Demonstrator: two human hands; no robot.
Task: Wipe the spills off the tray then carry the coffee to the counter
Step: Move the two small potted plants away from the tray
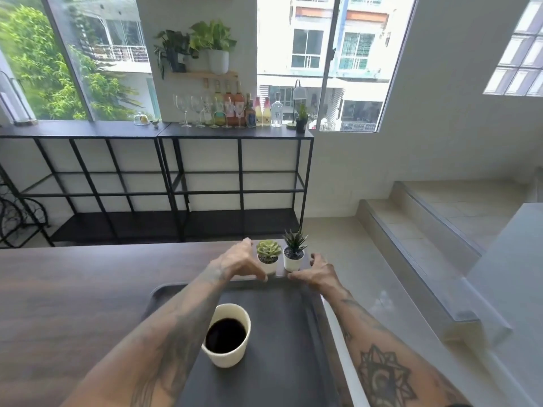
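Observation:
A dark rectangular tray lies on the brown wooden table, near its right edge. A white cup full of black coffee stands on the tray, left of its middle, between my forearms. Both arms reach past the cup to the tray's far rim. My left hand curves beside a small white pot with a pale green succulent, its thumb in front of the pot. My right hand is spread to the right of a second white pot with a spiky dark plant. Neither hand holds anything.
The table ends just right of the tray, with tiled floor and steps beyond. A black metal shelf unit along the window wall carries bottles, wine glasses and small plants. A pale surface stands at the far right.

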